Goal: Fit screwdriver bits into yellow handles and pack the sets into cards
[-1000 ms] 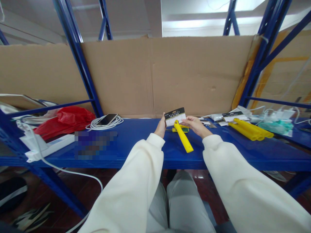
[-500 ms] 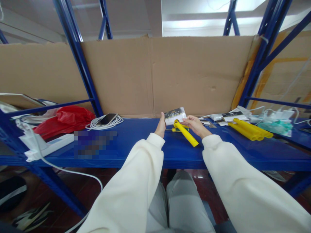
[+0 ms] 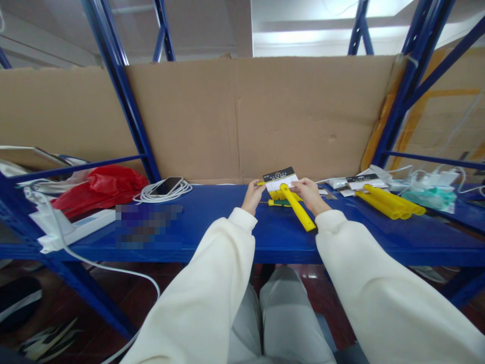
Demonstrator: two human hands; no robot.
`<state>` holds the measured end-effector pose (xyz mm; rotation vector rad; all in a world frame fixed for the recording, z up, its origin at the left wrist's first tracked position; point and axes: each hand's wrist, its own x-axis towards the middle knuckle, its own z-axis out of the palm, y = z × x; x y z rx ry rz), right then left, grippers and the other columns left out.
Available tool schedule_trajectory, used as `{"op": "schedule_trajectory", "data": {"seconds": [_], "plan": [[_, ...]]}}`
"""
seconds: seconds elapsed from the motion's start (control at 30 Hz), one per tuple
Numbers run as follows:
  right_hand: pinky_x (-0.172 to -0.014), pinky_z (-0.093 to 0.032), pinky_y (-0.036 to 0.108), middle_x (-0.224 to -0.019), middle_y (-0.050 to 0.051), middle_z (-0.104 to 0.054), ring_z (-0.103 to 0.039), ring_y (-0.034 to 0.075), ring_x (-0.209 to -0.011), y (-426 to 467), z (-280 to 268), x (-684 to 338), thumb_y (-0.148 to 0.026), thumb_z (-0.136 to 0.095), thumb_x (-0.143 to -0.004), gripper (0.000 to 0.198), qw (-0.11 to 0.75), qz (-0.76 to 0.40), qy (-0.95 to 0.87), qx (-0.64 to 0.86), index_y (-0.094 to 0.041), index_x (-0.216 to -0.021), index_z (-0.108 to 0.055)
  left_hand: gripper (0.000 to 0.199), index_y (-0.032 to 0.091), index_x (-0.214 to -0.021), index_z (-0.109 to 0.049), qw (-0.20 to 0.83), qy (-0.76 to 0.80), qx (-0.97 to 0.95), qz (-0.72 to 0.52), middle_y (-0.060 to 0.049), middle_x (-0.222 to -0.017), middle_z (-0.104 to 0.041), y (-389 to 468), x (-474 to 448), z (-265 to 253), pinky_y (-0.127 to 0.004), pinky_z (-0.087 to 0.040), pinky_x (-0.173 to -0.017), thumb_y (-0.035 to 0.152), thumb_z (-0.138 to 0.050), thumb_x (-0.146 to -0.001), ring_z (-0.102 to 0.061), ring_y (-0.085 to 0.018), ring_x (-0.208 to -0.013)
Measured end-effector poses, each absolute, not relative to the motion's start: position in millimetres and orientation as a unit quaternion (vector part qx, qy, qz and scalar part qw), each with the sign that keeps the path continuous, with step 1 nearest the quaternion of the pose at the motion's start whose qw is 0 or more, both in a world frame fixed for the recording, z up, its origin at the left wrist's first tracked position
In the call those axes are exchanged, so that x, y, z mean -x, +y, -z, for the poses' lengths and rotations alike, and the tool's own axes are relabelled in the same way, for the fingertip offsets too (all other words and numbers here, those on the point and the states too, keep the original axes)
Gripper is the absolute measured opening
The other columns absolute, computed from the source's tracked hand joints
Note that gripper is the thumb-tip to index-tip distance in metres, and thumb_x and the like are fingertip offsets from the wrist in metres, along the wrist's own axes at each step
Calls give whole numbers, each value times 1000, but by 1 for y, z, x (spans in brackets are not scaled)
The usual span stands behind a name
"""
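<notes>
A black-and-white printed card [image 3: 281, 178] is pinched at its right edge by my right hand [image 3: 306, 192], above the blue shelf. Against the card's lower part is a yellow handled tool [image 3: 297, 207], its long handle slanting down to the right and its head partly hidden. My left hand [image 3: 253, 195] is closed at the card's left side, with a small yellow piece [image 3: 260, 183] between the fingertips. Whether that piece belongs to the handled tool I cannot tell. Beneath them lies a yellow-and-green screwdriver [image 3: 278, 202], partly covered.
Several yellow handles [image 3: 392, 202] with printed cards [image 3: 366, 181] lie to the right, near a green-and-white plastic bag [image 3: 430, 194]. Leftward are a phone [image 3: 166, 186] on a coiled white cable [image 3: 184, 189], a red bag [image 3: 106, 184] and a white power strip [image 3: 87, 227]. Cardboard [image 3: 242, 116] stands behind.
The card has shifted right and turned, showing its black top band. The yellow tool has moved slightly right with it. My left fingers have left the card's edge and now pinch a yellow piece.
</notes>
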<state>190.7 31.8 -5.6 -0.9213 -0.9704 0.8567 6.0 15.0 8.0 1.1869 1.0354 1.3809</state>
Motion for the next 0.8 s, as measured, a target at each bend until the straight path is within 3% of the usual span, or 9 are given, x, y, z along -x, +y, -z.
{"op": "schedule_trajectory", "data": {"seconds": [0.13,0.23,0.4,0.63,0.8], "plan": [[-60,-58,23,-63,-6,-64,-64,11,-55,36,6,-193,-10,-72,-63,29,720,-369,-408,423,-22,-69,-46,16,18,-87,-66,536,404,-558,-488,-8,-94,-72,11,-5,-7,-34,-50,-86,24,-74,-75,-69,-21,-91],[-64,-60,27,-67,-7,-65,-66,12,-56,37,8,-193,-7,-72,-59,36,717,-393,-411,403,-24,-76,-45,32,22,-105,-68,554,368,-600,-444,-9,-109,-71,7,-6,-5,-33,-51,-84,18,-74,-74,-67,-21,-98],[-69,-64,36,-76,-7,-68,-71,17,-67,34,11,-191,-9,-75,-59,43,674,-455,-466,348,-27,-84,-45,61,25,-133,-57,549,364,-591,-465,-11,-134,-59,7,-7,-4,-32,-52,-84,11,-70,-74,-62,-23,-111],[-73,-63,36,-84,1,-74,-73,20,-75,24,5,-187,-12,-78,-62,34,616,-507,-494,346,-23,-84,-55,55,23,-128,-63,567,346,-574,-479,-10,-128,-62,8,-5,-5,-33,-53,-85,5,-65,-75,-64,-23,-106],[-70,-63,32,-83,3,-75,-73,19,-70,23,4,-186,-14,-78,-66,24,589,-518,-500,367,-20,-78,-59,64,21,-130,-62,565,334,-563,-503,-10,-130,-60,11,-7,-1,-36,-50,-94,-1,-71,-70,-62,-24,-110]]}}
